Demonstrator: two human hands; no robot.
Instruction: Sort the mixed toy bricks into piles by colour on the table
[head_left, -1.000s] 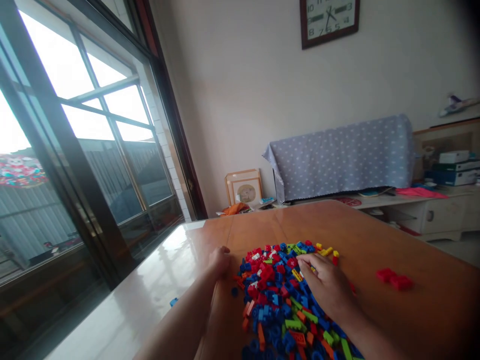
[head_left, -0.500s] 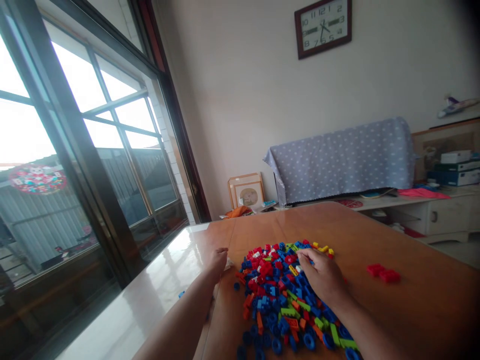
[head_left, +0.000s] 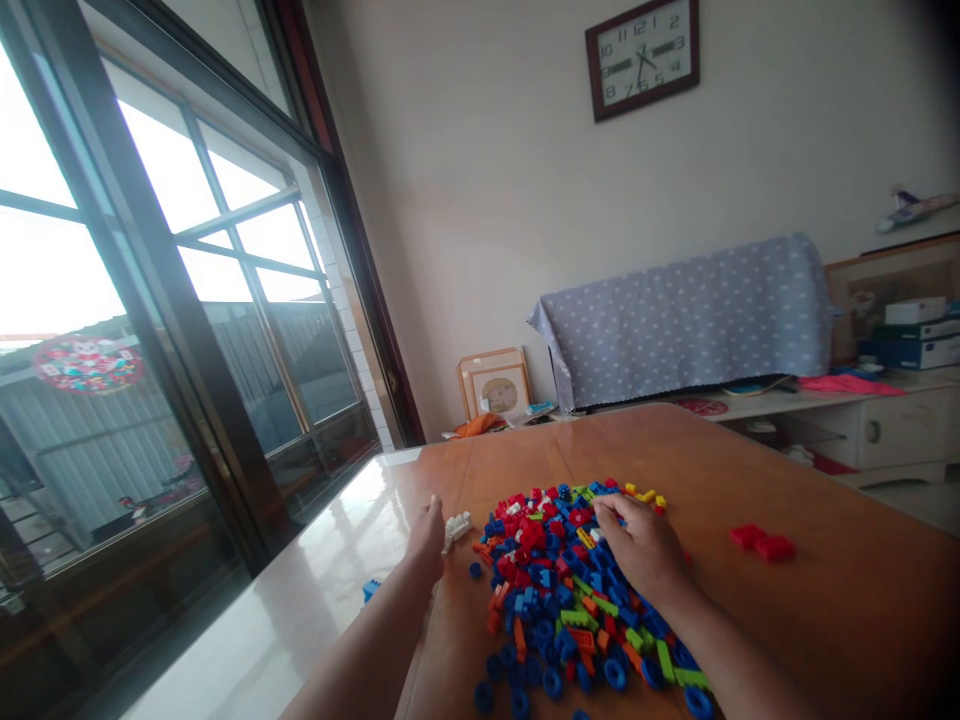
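A large heap of toy building bricks (head_left: 551, 570), mostly blue, red, green and orange, lies on the wooden table (head_left: 675, 455). My right hand (head_left: 637, 535) is over the heap's right side, thumb and fingers closed together; whatever may be between them is hidden. To the left of the heap, my left hand (head_left: 426, 535) is seen from the back of the hand, thumb side up, its other fingers mostly hidden. Right beside it lie white bricks joined together (head_left: 456, 528); whether the hand touches them I cannot tell.
Blue bricks (head_left: 370, 589) lie left of my left forearm. Two red bricks (head_left: 763, 543) sit apart on the right, and yellow bricks (head_left: 646, 496) at the heap's far edge. Behind the table stand a cloth-covered object (head_left: 682, 320) and a white cabinet (head_left: 900, 435). Glass doors line the left.
My left hand has drawn slightly left and turned thumb-up, uncovering the white bricks beside it. My right hand has stayed almost still over the heap. The view has shifted a little.
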